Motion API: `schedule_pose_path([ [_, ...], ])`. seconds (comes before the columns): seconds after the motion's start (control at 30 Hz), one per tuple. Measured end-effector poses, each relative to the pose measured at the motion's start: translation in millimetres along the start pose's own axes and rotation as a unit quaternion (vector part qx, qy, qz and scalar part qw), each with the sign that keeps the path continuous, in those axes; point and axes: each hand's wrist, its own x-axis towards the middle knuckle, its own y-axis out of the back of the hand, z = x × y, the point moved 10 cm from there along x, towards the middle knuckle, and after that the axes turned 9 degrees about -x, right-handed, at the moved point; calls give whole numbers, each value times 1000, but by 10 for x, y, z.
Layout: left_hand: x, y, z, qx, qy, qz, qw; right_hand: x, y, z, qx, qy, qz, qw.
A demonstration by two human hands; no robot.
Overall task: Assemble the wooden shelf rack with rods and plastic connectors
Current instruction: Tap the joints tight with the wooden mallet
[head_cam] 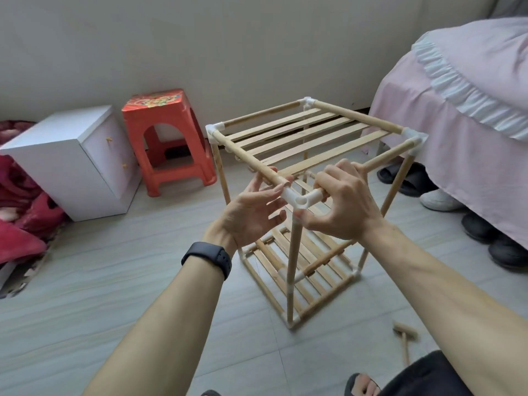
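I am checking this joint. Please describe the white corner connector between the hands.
The corner connector is white plastic with an open round socket facing the camera. It caps the upright rod and meets the left top rod and right top rod, which the right hand grips; left hand fingertips touch it.

Your single head-worn wide-angle view looks forward and down, close over the rack (243, 153) at frame centre, wall (228, 38) across the top.

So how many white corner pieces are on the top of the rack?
4: near corner piece, on the rod the right hand grips, left corner piece, far corner piece, right corner piece. Lower ones on the rack are not counted.
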Motion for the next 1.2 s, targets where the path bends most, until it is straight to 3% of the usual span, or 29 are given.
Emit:
schedule_pose_path([
  [0.1, 71, -109, -105, -24, -4, -16, 1000, -29, 57, 149, -5, -9, 4, 1000],
  [0.3, 257, -188, -362, -31, -43, 73, 996, -169, 225, 309, -38, -35, 42, 998],
  [0.53, 369, -379, -432, 13, -43, 87, 995, -237, 329, 529, -40, -85, 40, 995],
  [0.77, 395, -515, -561, -24, -85, 141, 986, -263, 368, 717, -6, -165, 64, 984],
  [0.93, 375, -569, -604, -36, -103, 182, 977, -264, 429, 737, 23, -165, 105, 980],
  [1.2, 327, -566, -625, -50, -96, 224, 968, -223, 422, 735, 25, -171, 95, 980],
])
